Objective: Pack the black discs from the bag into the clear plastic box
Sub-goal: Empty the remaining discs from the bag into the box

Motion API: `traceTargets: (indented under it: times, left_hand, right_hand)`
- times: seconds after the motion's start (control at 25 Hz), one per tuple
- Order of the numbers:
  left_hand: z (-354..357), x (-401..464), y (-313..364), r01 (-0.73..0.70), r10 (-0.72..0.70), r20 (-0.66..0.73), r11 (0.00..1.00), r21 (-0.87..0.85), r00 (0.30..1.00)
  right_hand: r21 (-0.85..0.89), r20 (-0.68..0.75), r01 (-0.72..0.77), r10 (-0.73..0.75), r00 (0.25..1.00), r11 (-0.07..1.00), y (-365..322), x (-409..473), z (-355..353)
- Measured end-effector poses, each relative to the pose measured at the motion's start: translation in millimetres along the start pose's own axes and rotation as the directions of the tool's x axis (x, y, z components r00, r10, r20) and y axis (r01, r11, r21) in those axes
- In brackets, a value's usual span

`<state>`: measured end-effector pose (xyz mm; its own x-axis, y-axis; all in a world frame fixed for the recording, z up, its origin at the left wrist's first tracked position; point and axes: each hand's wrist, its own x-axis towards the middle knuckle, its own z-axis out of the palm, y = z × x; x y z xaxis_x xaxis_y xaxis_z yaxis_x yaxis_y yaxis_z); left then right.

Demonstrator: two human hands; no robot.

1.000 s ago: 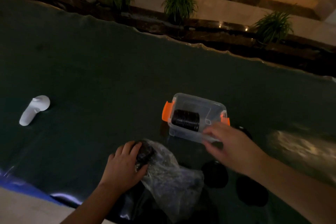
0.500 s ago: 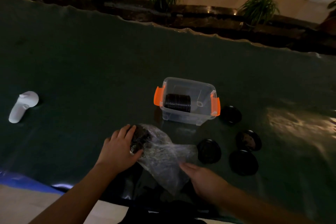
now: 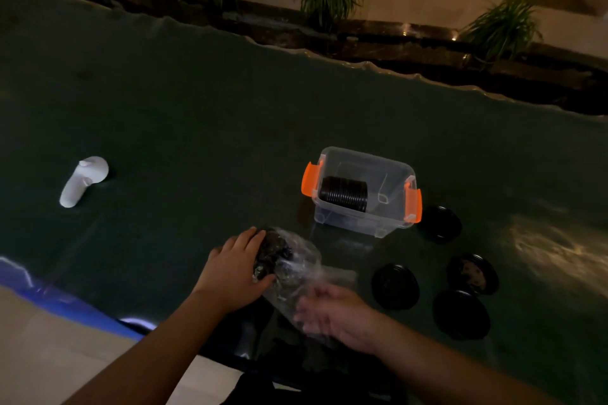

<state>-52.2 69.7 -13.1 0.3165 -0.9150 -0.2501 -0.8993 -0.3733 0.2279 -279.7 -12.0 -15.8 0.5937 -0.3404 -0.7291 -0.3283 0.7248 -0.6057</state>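
Crinkled clear plastic, the bag [image 3: 296, 273], lies on the dark green surface [image 3: 197, 128] just in front of the person. Their left hand [image 3: 235, 268] cups the bag's far end from outside, fingers curled around a clump of black discs [image 3: 271, 251] inside it, apparently to pin the load so it does not slide. The right hand [image 3: 332, 314] sits at the bag's near end, touching the film; it is motion-blurred, so I cannot tell whether it pinches the plastic or hangs loosely open. It looks placed to find or spread the mouth.

Beyond the bag stands the clear plastic box [image 3: 388, 220] with orange latches [image 3: 309, 182], lid off, kept close to keep the carry short. A row of discs [image 3: 343, 193] already stands on edge against its left wall, leaving room on the right. Four loose discs [image 3: 394, 286] lie flat on the surface to the right of the bag. A white controller [image 3: 82, 181] rests well apart on the left.
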Motion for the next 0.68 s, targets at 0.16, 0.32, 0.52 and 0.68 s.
traceTargets:
  times: [0.16,0.32,0.52,0.68]
  left_hand:
    - [1.6,-1.4,-2.4,0.001,-0.001,0.008,1.000,-0.001,1.000]
    - [4.1,-3.8,-6.4,-0.007,0.007,-0.003,1.000,-0.006,1.000]
    - [8.2,-7.1,-8.4,-0.045,0.045,-0.001,0.998,-0.050,0.999]
    - [9.7,-9.7,-8.8,-0.077,0.077,-0.004,0.993,-0.092,0.997]
  right_hand:
    - [-0.836,0.348,0.482,-0.425,0.835,0.262,-7.4,-7.1,-7.4]
    - [-0.796,0.581,0.440,-0.322,0.748,-0.416,-1.9,9.7,-17.8]
    - [-0.857,0.484,0.343,-0.372,0.792,-0.386,-19.9,28.3,6.6]
    - [-0.818,0.573,0.420,-0.496,0.652,-0.393,-37.4,33.6,15.5]
